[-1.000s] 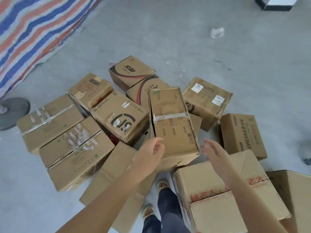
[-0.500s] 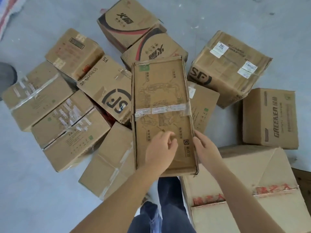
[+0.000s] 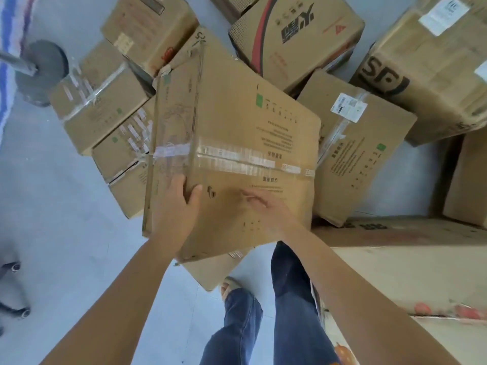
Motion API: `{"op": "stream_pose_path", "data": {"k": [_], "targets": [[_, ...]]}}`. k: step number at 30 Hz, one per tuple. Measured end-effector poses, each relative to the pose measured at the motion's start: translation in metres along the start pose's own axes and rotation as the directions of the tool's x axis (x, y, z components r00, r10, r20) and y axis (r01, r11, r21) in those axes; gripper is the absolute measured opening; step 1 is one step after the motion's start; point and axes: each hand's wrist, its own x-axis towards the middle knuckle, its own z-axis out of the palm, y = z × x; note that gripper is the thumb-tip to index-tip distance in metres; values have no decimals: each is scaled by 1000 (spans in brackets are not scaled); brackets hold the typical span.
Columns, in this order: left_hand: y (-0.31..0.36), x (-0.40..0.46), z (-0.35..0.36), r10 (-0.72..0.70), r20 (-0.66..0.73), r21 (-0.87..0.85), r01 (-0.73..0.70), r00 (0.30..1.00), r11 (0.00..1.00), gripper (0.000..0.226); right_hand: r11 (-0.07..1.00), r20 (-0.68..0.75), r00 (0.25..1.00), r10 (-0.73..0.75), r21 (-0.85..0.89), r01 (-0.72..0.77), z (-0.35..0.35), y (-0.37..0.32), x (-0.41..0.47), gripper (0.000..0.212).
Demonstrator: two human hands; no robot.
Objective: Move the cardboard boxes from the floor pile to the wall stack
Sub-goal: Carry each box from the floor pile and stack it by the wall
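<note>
A taped brown cardboard box (image 3: 237, 133) with green squares and printed text is tilted up off the floor pile, its broad side facing me. My left hand (image 3: 175, 206) grips its near left edge, thumb on the broad face. My right hand (image 3: 266, 209) lies on the broad face lower down, fingers curled; it looks blurred. Around and under it lies the floor pile: a box with a white label (image 3: 363, 154) to the right, a red-and-black printed box (image 3: 295, 35) behind, taped boxes (image 3: 105, 101) to the left. The wall stack is out of view.
A large box with red print (image 3: 421, 272) stands close at my right, beside my legs in jeans (image 3: 290, 312). An SF-marked box (image 3: 427, 61) sits far right. A round grey stand base (image 3: 39, 72) and striped tarp (image 3: 10, 48) are at left. Bare grey floor (image 3: 66, 246) lies to my left.
Both hands reached the long box, took hold and tipped it up toward me, turning its broad side into view. The camera came much closer to the pile.
</note>
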Motion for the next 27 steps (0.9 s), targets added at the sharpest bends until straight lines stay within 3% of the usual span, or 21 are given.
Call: {"op": "stream_pose_path", "data": {"k": [2,5,9,14,17,21,27], "targets": [[-19,16,-7,-85,-20,-51,84,996,995,29,986,-107,980,165,14,-164,-16,23,25,36],[-53,37,-11,-173,-71,-80,167,982,983,32,912,-269,874,405,43,-409,-51,74,55,40],[-104,65,-6,-364,-144,-142,345,920,928,27,808,-295,760,579,80,-584,-67,125,82,45],[-155,96,3,-442,-147,-184,415,885,891,22,733,-192,710,677,255,-630,-29,163,104,49],[-166,102,4,-444,-122,-222,412,888,884,18,704,-297,639,709,327,-630,-13,163,105,47],[-169,92,-4,-478,-181,-314,410,859,856,19,760,-392,652,649,382,-526,-13,142,79,39],[-181,40,-47,-619,-329,-349,518,713,781,19,831,-503,668,549,411,-374,-8,58,31,35]]}}
